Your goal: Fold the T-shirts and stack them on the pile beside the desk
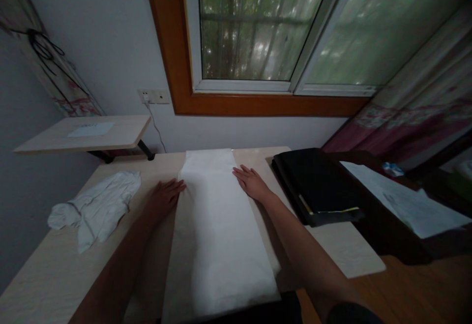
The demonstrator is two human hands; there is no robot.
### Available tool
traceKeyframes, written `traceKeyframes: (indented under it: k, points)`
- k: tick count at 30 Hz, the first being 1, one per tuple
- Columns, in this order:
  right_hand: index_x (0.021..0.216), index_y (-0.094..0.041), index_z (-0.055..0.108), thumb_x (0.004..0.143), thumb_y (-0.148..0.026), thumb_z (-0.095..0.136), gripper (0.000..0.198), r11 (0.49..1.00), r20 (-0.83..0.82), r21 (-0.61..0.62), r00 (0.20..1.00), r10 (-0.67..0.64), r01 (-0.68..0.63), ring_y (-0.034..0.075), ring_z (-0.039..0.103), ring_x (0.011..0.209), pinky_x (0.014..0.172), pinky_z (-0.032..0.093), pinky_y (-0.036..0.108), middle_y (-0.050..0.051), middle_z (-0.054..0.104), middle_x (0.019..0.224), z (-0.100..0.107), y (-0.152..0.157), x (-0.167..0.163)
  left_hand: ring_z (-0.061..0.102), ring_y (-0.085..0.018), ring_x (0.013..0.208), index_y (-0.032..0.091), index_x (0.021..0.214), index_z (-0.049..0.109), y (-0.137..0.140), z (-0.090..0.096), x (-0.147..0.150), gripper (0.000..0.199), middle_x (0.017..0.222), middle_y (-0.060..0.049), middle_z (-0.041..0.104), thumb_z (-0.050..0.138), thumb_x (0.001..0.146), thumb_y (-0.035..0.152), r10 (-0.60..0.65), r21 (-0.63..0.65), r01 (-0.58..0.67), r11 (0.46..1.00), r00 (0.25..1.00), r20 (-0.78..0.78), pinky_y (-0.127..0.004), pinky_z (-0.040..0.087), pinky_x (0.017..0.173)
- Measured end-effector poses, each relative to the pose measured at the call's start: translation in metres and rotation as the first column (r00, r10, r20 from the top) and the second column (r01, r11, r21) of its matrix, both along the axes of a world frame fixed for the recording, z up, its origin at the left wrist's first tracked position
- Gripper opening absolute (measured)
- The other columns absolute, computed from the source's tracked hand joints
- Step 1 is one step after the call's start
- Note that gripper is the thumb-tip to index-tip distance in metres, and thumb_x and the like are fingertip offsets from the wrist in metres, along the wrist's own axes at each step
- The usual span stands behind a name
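Note:
A long white cloth (217,225), folded into a strip, lies flat down the middle of the table and reaches toward my body. At its left edge rests my left hand (166,195), fingers stretched out and the tips touching the fabric. My right hand (251,182) lies flat across the right edge near the far end, fingers extended. Neither hand grips anything. Left of my left arm, a crumpled white cloth (105,208) sits loosely on the tabletop.
The pale wooden table (47,275) stands against the wall below a window (258,44). A raised shelf (125,134) holds a paper sheet at the back left. Black folded items (317,181) lie at the right, beside a dark surface with papers (409,198).

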State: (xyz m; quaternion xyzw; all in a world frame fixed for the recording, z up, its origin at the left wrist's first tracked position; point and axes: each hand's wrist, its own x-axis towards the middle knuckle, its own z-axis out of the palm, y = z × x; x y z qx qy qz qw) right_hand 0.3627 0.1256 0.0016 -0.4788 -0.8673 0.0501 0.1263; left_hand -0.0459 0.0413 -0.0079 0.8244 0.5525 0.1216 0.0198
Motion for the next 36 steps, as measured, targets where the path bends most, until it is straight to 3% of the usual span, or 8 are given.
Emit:
traceKeyframes:
  k: [4, 9, 16, 23, 29, 34, 36]
  points:
    - [0.147, -0.032, 0.052, 0.103, -0.025, 0.041, 0.045, 1.000, -0.053, 0.000, 0.999, -0.015, 0.015, 0.023, 0.033, 0.151, 0.121, 0.027, 0.056, 0.000, 0.047, 0.156, -0.008, 0.005, 0.001, 0.041, -0.026, 0.147, 0.032, 0.146, 0.053, -0.006, 0.004, 0.005, 0.049, 0.155, -0.002, 0.049, 0.038, 0.099, 0.025, 0.007, 0.030, -0.007, 1.000, 1.000, -0.009, -0.061, 0.023, 0.122]
    - [0.147, -0.031, 0.052, 0.100, -0.017, 0.040, 0.050, 0.999, -0.120, -0.026, 0.993, 0.019, -0.022, 0.023, 0.032, 0.151, 0.121, 0.027, 0.055, 0.000, 0.046, 0.157, -0.011, 0.000, 0.007, 0.039, -0.026, 0.147, 0.035, 0.144, 0.055, -0.017, 0.007, 0.002, 0.050, 0.155, -0.001, 0.050, 0.043, 0.097, 0.024, -0.073, 0.042, 0.073, 0.996, 0.997, -0.013, -0.059, 0.022, 0.123]
    - [0.146, -0.033, 0.053, 0.094, -0.006, 0.037, 0.061, 0.989, -0.193, -0.067, 0.975, 0.113, -0.128, 0.021, 0.033, 0.151, 0.121, 0.027, 0.057, 0.002, 0.049, 0.155, -0.005, -0.031, 0.024, 0.038, -0.025, 0.148, 0.037, 0.145, 0.053, -0.036, 0.003, -0.010, 0.054, 0.157, 0.000, 0.047, 0.048, 0.094, 0.020, -0.190, 0.029, 0.190, 0.981, 0.982, -0.021, -0.057, 0.021, 0.124]
    - [0.142, -0.036, 0.058, 0.096, -0.012, 0.045, 0.053, 0.958, -0.262, -0.159, 0.946, 0.192, -0.239, 0.025, 0.029, 0.153, 0.122, 0.022, 0.058, 0.002, 0.048, 0.156, 0.007, -0.075, 0.044, 0.030, -0.028, 0.152, 0.035, 0.149, 0.048, -0.063, 0.004, -0.012, 0.060, 0.159, -0.003, 0.044, 0.060, 0.091, 0.027, -0.248, 0.025, 0.249, 0.968, 0.968, -0.023, -0.056, 0.017, 0.125]
    - [0.136, -0.039, 0.063, 0.091, -0.023, 0.066, 0.048, 0.921, -0.314, -0.218, 0.917, 0.246, -0.322, 0.032, 0.025, 0.153, 0.122, 0.018, 0.063, 0.003, 0.046, 0.157, 0.009, -0.099, 0.047, 0.031, -0.031, 0.151, 0.032, 0.150, 0.047, -0.082, 0.009, 0.001, 0.068, 0.156, -0.006, 0.049, 0.069, 0.085, 0.034, -0.343, 0.016, 0.343, 0.939, 0.939, 0.011, -0.058, 0.015, 0.125]
    - [0.120, -0.037, 0.075, 0.089, -0.035, 0.074, 0.031, 0.896, -0.438, -0.158, 0.843, 0.314, -0.416, 0.031, 0.019, 0.155, 0.121, 0.028, 0.056, 0.003, 0.053, 0.151, 0.015, -0.114, 0.037, 0.039, -0.028, 0.147, 0.034, 0.144, 0.054, -0.090, 0.015, 0.008, 0.058, 0.145, -0.006, 0.059, 0.065, 0.088, 0.025, -0.428, 0.041, 0.426, 0.904, 0.900, 0.084, -0.058, 0.018, 0.126]
    - [0.114, -0.036, 0.078, 0.088, -0.041, 0.074, 0.027, 0.880, -0.470, -0.145, 0.814, 0.340, -0.451, 0.031, 0.019, 0.155, 0.122, 0.026, 0.056, 0.004, 0.059, 0.146, 0.019, -0.118, 0.034, 0.042, -0.025, 0.146, 0.034, 0.136, 0.061, -0.090, 0.015, 0.009, 0.049, 0.139, -0.004, 0.065, 0.060, 0.090, 0.018, -0.446, 0.059, 0.442, 0.895, 0.887, 0.122, -0.057, 0.023, 0.125]
